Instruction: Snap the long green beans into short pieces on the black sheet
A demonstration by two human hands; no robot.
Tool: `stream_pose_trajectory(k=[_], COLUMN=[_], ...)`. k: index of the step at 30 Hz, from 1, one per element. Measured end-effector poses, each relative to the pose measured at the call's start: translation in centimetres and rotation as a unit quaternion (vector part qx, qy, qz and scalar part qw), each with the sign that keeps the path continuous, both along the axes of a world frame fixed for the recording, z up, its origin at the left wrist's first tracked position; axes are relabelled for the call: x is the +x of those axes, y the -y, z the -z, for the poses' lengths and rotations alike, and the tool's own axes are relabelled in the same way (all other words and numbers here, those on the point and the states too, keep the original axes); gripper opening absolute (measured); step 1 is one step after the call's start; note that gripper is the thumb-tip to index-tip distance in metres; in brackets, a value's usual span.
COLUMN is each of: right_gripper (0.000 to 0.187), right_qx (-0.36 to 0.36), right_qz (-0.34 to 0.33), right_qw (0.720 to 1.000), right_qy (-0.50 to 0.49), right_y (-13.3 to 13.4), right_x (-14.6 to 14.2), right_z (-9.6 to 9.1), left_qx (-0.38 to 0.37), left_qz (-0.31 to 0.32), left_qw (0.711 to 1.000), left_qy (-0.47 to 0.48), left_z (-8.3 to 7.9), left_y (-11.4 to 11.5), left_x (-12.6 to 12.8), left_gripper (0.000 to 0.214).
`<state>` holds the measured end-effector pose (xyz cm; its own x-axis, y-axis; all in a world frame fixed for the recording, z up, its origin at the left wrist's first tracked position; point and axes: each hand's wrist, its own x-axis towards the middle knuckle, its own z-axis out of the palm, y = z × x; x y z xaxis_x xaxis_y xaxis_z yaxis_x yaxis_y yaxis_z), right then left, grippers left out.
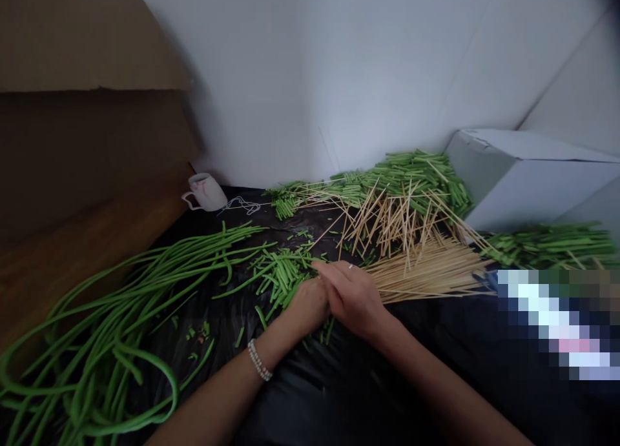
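My left hand and my right hand meet over the black plastic sheet, the right partly covering the left. Both look closed, the fingers of the right pressed together; what lies between them is hidden. Beside my left hand is a loose pile of cut green bean pieces, some reaching up to the fingertips. To the right of my right hand lies a thick bundle of thin bamboo skewers. Long uncut green beans sprawl in curves on the left. A few short bean pieces show under my wrists.
More skewers lie crisscrossed behind the bundle. Skewered bean pieces are heaped along the wall, with more beans at right by a white box. A white mug stands back left near a cardboard box. Black plastic covers the surface.
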<state>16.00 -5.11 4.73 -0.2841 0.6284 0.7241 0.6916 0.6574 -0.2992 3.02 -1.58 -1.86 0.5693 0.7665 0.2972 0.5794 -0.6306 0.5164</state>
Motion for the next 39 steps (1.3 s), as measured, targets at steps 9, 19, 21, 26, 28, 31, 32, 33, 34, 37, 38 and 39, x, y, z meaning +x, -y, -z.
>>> stream_pose_trajectory(k=[9, 19, 21, 26, 28, 31, 32, 33, 34, 37, 38, 39], right_gripper=[0.021, 0.012, 0.013, 0.017, 0.019, 0.018, 0.018, 0.019, 0.020, 0.029, 0.032, 0.035], right_qx=[-0.213, -0.147, -0.113, -0.045, 0.007, 0.127, 0.160, 0.184, 0.201, 0.218, 0.219, 0.218], right_qz=[0.004, 0.064, 0.062, 0.090, 0.105, 0.097, 0.088, 0.085, 0.088, 0.120, 0.129, 0.135], right_qw=[0.961, 0.961, 0.953, 0.971, 0.982, 0.979, 0.974, 0.969, 0.965, 0.959, 0.957, 0.956], right_qy=[-0.176, 0.223, 0.274, 0.217, 0.158, 0.128, 0.133, 0.138, 0.140, 0.136, 0.139, 0.142], right_y=[2.1, 1.0, 0.9, 0.2, -0.5, -1.6, -1.8, -2.0, -2.1, -2.0, -1.9, -1.8], right_x=[6.5, 9.2, 8.9, 8.2, 7.2, 5.3, 4.8, 4.4, 4.3, 4.7, 5.0, 5.2], right_z=[-2.5, 1.5, 1.9, 0.9, 0.1, 0.0, 0.2, 0.6, 1.1, 2.5, 2.8, 3.0], left_qx=[0.092, -0.030, -0.054, -0.087, -0.110, -0.142, -0.155, -0.173, -0.194, -0.267, -0.293, -0.318], left_qz=[0.043, -0.037, -0.052, -0.056, -0.052, -0.038, -0.031, -0.024, -0.015, 0.013, 0.020, 0.023], left_qw=[0.988, 0.982, 0.974, 0.965, 0.961, 0.948, 0.940, 0.928, 0.914, 0.852, 0.828, 0.806], left_qy=[-0.114, 0.181, 0.212, 0.240, 0.250, 0.282, 0.303, 0.328, 0.357, 0.451, 0.477, 0.498], left_z=[-2.5, -3.3, -3.6, -3.8, -3.8, -4.1, -4.2, -4.4, -4.7, -5.2, -5.4, -5.5], left_y=[0.3, 0.1, 0.1, -0.3, -0.4, -0.6, -0.7, -0.7, -0.8, -1.2, -1.4, -1.5], left_x=[-0.1, -0.2, -0.2, -0.5, -0.6, -0.7, -0.7, -0.7, -0.8, -1.0, -1.1, -1.3], left_gripper=[0.022, 0.024, 0.025, 0.029, 0.033, 0.036, 0.036, 0.035, 0.034, 0.028, 0.027, 0.027])
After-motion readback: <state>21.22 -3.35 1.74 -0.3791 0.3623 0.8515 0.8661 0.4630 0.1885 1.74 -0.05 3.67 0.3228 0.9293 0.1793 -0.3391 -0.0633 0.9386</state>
